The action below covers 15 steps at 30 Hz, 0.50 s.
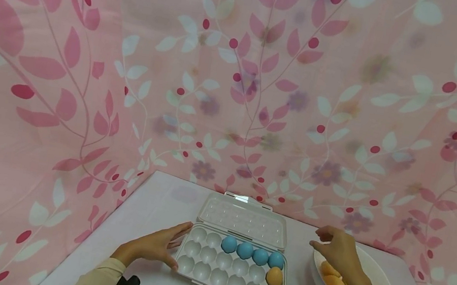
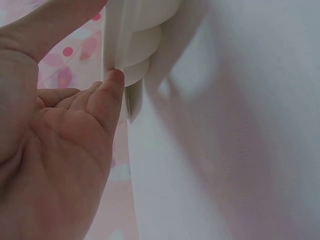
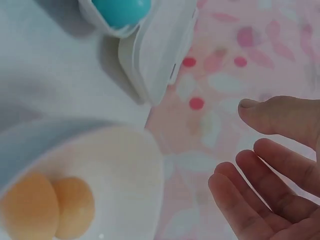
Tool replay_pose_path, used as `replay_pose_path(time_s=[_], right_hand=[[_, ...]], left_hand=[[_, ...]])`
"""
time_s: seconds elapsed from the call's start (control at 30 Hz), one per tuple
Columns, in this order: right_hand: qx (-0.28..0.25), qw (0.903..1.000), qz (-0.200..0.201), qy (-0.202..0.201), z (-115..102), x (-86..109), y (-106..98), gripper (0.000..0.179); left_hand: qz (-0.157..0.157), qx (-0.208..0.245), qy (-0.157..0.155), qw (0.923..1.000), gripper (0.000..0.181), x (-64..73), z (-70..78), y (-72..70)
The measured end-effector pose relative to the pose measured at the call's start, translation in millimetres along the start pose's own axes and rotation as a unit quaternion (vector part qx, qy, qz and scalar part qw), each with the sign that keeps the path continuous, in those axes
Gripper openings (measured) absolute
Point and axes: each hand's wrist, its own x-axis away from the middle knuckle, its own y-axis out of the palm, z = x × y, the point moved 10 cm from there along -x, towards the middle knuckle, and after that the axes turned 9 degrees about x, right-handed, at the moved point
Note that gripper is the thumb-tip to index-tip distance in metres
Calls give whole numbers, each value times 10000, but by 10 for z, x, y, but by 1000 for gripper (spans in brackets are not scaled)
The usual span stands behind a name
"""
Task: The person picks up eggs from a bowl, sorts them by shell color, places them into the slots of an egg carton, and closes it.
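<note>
A white plastic egg tray (image 1: 219, 277) lies on the table with its hinged lid (image 1: 243, 220) folded back. Several blue eggs (image 1: 245, 250) fill cups along its far row, and one brown egg (image 1: 274, 278) sits near the right end. At the tray's left short side, my left hand (image 1: 152, 246) rests with thumb and fingers spread; in the left wrist view a fingertip touches the tray's edge. My right hand (image 1: 340, 256) hovers over the white bowl (image 1: 383, 284), fingers loosely bent, holding nothing. Inside the bowl are brown eggs (image 3: 75, 207), partly hidden by the hand and wrist.
A white cloth covers the table (image 1: 169, 203). Pink leaf-patterned curtains (image 1: 219, 86) hang behind and at both sides, close to the table's far edge. The bowl stands to the right of the tray, with a gap between them.
</note>
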Motion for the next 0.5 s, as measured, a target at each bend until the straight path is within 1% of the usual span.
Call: replay_pose_path(time_s=[0.1,0.3,0.5], right_hand=[[88,9999,-44,141,181,-36,-6,30],[280,9977,-383,487,589,-83,75,36],[253,9934,-786,790,841,-122,149,37]], left_hand=[[11,3,-10,10000,120,3,-8,-5],[34,-42,-55,10000,120,1,-19,-12],[22,-88,-55,9999,119,-3,0,-7]])
